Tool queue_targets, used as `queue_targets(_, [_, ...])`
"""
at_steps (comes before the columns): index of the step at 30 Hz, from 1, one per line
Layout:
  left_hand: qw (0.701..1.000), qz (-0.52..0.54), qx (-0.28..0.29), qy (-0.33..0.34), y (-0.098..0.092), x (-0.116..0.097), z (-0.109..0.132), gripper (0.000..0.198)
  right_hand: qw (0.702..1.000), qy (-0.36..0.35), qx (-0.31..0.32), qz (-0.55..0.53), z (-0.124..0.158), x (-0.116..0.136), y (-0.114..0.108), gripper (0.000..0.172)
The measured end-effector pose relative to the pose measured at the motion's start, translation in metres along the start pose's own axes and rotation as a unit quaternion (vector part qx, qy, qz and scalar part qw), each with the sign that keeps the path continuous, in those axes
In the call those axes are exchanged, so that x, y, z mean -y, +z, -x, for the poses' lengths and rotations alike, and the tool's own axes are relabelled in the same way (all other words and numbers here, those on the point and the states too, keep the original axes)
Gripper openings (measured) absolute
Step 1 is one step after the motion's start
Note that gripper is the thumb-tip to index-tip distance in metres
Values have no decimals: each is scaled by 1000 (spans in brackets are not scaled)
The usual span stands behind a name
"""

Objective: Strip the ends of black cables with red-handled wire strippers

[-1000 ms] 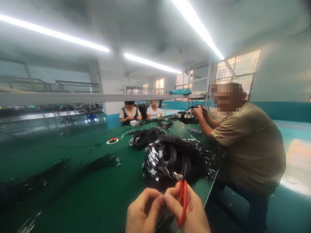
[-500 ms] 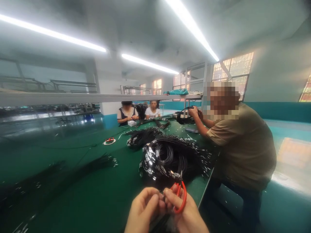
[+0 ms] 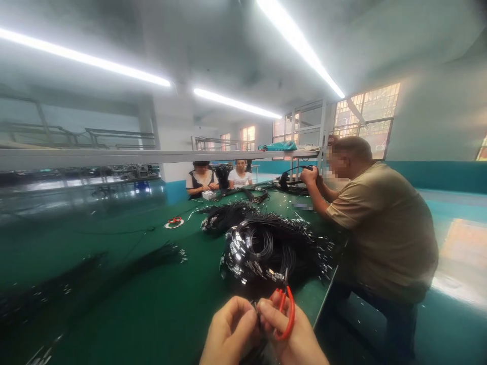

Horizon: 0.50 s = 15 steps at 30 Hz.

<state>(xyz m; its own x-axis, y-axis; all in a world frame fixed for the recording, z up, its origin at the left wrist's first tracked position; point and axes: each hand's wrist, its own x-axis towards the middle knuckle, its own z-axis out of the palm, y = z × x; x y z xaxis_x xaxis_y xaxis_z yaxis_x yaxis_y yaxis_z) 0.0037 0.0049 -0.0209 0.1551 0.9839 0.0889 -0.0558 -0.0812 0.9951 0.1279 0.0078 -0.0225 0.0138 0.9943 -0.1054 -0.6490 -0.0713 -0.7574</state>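
Two-handed, pinching a thin, dark, cable-like piece [image 3: 255,305] between the closed thumb and fingertips of the bare left hand [image 3: 230,329], and meeting it there with the thumb and forefinger of the bare right hand [image 3: 301,335], likewise drawn together. Also carrying, in that right hand, a small hand tool with looped red handles [image 3: 292,310] and a slim metal nose, lying across the fingers and pointing forward; not showing clearly whether open or closed at the nose. Holding the dark piece low and close in, over the near part of a smooth green tabletop [image 3: 152,314], just short of a large heap of coiled black cables with shiny silver ends [image 3: 266,243]. Probably handling as very light and springy rather than stiff, slipping easily if taken loosely, and perhaps kinking under a hard bend; calling for a fingertip hold close to the end, not far back along the length. Looking narrow, nearly black and mostly covered by the fingertips, trailing, it seems, into a dark blur below; not showing enough to tell the shape or finish of its end.
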Motion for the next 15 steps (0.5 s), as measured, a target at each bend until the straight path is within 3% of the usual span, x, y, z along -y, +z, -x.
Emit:
queue_targets(5, [994,-95,42,32,-3,9,-1,40,998,-33,3,51,7,7,2,42])
queue_targets(10, [993,-100,-29,63,3,0,7,33,960,-140,-61,235,13,22,-1,32])
queue_targets(12, [993,-93,-43,64,3,-7,9,33,948,-134,-72,280,16,25,-7,32])
queue_targets(15, [993,-92,-51,61,3,-15,10,33,949,-88,23,302,23,21,-20,49])
